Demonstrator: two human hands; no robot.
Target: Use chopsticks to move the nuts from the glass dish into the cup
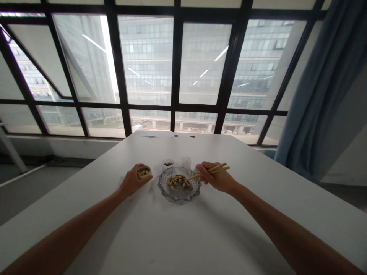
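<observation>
Left hand (134, 178) curled around a small round cup (149, 170), fingers behind, thumb in front; tan nuts (142, 173) inside. Right hand (214, 178) closed on wooden chopsticks (195, 176), tips down in the scalloped glass bowl (163, 192), touching or right at the nut pile (177, 180); can't tell from here if they grip one. Bowl sits mid-surface (172, 236) between the hands, nuts bunched in its middle, cup well left of it. Just behind the bowl: small white dish (164, 164) with dark bits in it, translucent container (186, 162) beside it. Pale cup (197, 168) partly hidden by the right hand. White papers (155, 134) at the far edge, windows beyond, blue curtain (312, 88) right.
</observation>
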